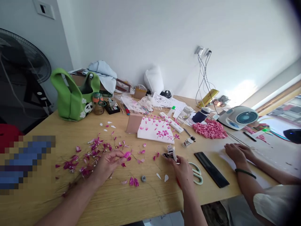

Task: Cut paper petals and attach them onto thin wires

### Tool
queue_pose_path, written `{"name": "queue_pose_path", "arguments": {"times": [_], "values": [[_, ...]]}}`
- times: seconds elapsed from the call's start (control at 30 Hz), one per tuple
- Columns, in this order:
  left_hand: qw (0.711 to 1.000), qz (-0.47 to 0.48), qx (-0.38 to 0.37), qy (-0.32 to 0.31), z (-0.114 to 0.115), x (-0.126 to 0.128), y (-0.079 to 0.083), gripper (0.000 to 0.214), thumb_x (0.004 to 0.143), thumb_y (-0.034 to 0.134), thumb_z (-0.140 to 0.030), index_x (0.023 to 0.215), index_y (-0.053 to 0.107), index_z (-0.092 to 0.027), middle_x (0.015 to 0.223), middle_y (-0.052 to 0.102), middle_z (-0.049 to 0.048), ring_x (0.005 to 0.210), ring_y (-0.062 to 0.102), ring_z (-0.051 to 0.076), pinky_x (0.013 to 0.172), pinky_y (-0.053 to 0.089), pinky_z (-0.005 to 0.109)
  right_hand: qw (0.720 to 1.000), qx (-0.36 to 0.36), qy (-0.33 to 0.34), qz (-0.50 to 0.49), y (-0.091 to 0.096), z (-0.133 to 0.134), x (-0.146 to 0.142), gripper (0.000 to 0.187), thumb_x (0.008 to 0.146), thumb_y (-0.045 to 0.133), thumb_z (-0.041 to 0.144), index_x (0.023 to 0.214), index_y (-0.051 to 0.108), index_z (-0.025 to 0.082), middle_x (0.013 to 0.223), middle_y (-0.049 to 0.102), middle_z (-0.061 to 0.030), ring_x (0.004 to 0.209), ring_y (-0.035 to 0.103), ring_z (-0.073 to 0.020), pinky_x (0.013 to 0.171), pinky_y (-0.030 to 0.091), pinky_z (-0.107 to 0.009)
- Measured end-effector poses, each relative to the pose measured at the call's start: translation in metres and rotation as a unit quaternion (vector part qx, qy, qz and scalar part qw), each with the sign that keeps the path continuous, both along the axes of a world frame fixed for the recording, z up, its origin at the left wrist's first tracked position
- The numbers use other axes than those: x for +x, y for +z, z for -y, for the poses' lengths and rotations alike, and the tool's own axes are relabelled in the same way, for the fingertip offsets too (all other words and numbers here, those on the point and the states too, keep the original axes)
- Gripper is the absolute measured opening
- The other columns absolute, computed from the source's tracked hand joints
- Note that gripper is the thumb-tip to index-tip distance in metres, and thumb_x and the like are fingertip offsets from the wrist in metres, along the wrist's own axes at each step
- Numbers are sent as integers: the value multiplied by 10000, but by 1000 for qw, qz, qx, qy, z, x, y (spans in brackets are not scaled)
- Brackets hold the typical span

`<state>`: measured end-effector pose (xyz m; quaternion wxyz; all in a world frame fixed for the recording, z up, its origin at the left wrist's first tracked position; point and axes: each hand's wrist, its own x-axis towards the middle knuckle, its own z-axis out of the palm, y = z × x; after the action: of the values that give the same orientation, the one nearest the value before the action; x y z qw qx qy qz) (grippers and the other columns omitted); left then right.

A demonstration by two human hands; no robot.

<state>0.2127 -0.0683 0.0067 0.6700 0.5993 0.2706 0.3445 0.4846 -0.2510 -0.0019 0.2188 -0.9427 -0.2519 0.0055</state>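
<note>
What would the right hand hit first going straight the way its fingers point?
Beyond the small printed piece it holds, the right hand would likely meet the near edge of the white flower-decorated sheet; one view leaves its height unclear.

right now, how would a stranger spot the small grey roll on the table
On the wooden table, look between the left hand and right hand. The small grey roll lies just right of some bright pink petals. Its round shape and grey colour set it apart from them and the white petals farther right.
</note>
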Motion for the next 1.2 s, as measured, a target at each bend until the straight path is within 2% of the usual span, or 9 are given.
{"name": "queue_pose_path", "arguments": {"times": [0.13, 0.23, 0.3, 0.47, 0.53, 0.6, 0.8, 0.93, 1.2], "values": [[1000, -9, -6, 4, 0, -1, 0, 102, 612, 767, -239, 689, 729, -184, 807, 679, 40, 804, 608, 188, 816, 471, 303, 999, 16, 17, 34, -4, 2, 0, 576, 699, 601, 447, 1102, 610, 35, 957, 653, -180, 892, 566, -335, 785, 392, -396], [1000, -15, -9, 1, 1, -1, 2, 126, 622, 764, -249, 723, 732, -183, 836, 680, 48, 814, 611, 195, 806, 476, 306, 996, 53, 14, 75, 1, 9, -9, 531, 740, 546, 438, 1099, 605, 52, 1010, 609, -197, 882, 533, -322, 835, 365, -434], [1000, -19, -6, -4, 3, -1, 4, 149, 627, 760, -270, 743, 733, -182, 863, 690, 59, 830, 615, 205, 814, 475, 313, 992, 96, 24, 79, 6, 12, -19, 485, 774, 507, 449, 1077, 613, 85, 976, 614, -171, 860, 532, -296, 817, 383, -418], [999, -32, 10, -18, 5, -2, 6, 118, 663, 730, -284, 722, 721, -183, 820, 689, 52, 839, 617, 209, 817, 471, 313, 976, 194, 89, -32, 20, 9, -53, 395, 820, 490, 475, 958, 672, 153, 794, 670, -78, 666, 569, -198, 608, 453, -292], [999, -31, 13, -23, 4, -2, 4, 112, 667, 728, -275, 733, 721, -184, 828, 690, 48, 831, 616, 203, 813, 470, 310, 960, 243, 98, -97, 25, 6, -64, 377, 808, 524, 474, 923, 686, 154, 784, 680, -70, 645, 570, -184, 597, 461, -277], [999, -28, 12, -26, 3, -2, 2, 124, 671, 726, -268, 762, 723, -185, 842, 689, 45, 830, 613, 197, 813, 468, 308, 951, 274, 92, -110, 30, 5, -69, 367, 793, 543, 468, 894, 692, 149, 774, 680, -70, 653, 569, -186, 607, 462, -279], [999, -20, -2, -26, 3, -3, 3, 109, 673, 729, -275, 747, 719, -195, 818, 691, 27, 819, 615, 184, 819, 458, 291, 971, 231, 58, -30, 29, 18, -56, 343, 817, 480, 413, 915, 665, 140, 801, 669, -94, 686, 570, -203, 645, 450, -306], [999, -25, -1, -27, 3, -3, 6, 129, 643, 751, -281, 738, 724, -197, 818, 697, 30, 805, 618, 187, 815, 462, 291, 984, 151, 92, -33, 13, 29, -52, 203, 745, 539, 318, 783, 676, 173, 773, 655, -74, 717, 573, -220, 677, 434, -323], [999, -28, -27, 5, 1, -1, 6, 199, 598, 771, -338, 718, 725, -185, 728, 677, 33, 746, 614, 192, 742, 495, 295, 990, 41, 126, -54, -10, 34, -53, 114, 675, 582, 199, 767, 649, 194, 796, 601, -60, 783, 558, -235, 713, 419, -328]]}}
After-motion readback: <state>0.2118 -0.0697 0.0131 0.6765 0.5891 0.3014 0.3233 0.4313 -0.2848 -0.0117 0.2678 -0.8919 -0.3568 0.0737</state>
